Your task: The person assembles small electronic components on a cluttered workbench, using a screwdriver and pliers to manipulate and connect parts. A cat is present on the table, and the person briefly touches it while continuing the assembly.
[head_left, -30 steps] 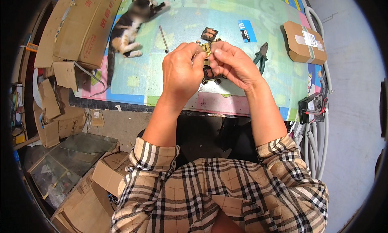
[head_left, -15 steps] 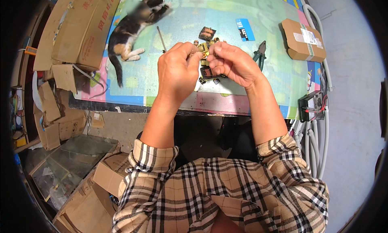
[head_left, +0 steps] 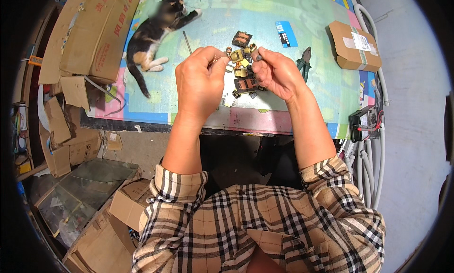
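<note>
My left hand (head_left: 202,81) is closed in a pinch over the table, with thin copper wire (head_left: 218,59) showing between thumb and forefinger. Across from it, my right hand (head_left: 278,73) pinches a small dark grey piece (head_left: 258,58), too small to name further. Between and beyond the hands lies a pile of small transformers and coils. It includes a black one with copper windings (head_left: 242,38), a yellow-wrapped one (head_left: 236,55) and a larger dark one with copper windings (head_left: 245,85) by my right fingers.
A calico cat (head_left: 153,36) lies at the far left of the table. A screwdriver (head_left: 187,41) rests beyond my left hand. Green-handled pliers (head_left: 304,64), a blue card (head_left: 286,34) and a cardboard box (head_left: 355,47) lie to the right. A meter (head_left: 365,123) sits at the right edge.
My hands have moved apart, the left one shifting left with the copper wire. The dark grey piece now shows in my right fingers, and more of the pile is visible. The cat's head and tail have shifted.
</note>
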Demonstrator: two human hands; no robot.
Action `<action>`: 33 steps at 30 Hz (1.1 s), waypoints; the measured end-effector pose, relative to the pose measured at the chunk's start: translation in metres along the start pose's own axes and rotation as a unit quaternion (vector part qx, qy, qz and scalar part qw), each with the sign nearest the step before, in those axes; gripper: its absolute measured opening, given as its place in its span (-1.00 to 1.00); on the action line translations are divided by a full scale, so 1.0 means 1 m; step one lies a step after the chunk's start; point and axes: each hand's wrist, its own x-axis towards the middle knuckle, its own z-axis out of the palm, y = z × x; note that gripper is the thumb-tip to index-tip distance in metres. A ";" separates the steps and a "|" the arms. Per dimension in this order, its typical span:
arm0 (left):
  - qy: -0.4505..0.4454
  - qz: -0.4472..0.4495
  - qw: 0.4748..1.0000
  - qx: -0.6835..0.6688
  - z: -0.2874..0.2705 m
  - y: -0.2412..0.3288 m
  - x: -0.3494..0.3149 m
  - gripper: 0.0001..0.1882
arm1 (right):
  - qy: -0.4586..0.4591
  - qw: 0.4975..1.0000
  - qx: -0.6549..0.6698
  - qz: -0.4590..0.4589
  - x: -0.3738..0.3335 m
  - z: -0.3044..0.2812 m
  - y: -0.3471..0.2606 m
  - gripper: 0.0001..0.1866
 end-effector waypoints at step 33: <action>0.058 -0.003 0.998 -0.016 -0.013 -0.015 0.008 -0.90 | -0.061 0.968 -0.225 -0.092 -0.005 0.005 -0.006 -0.79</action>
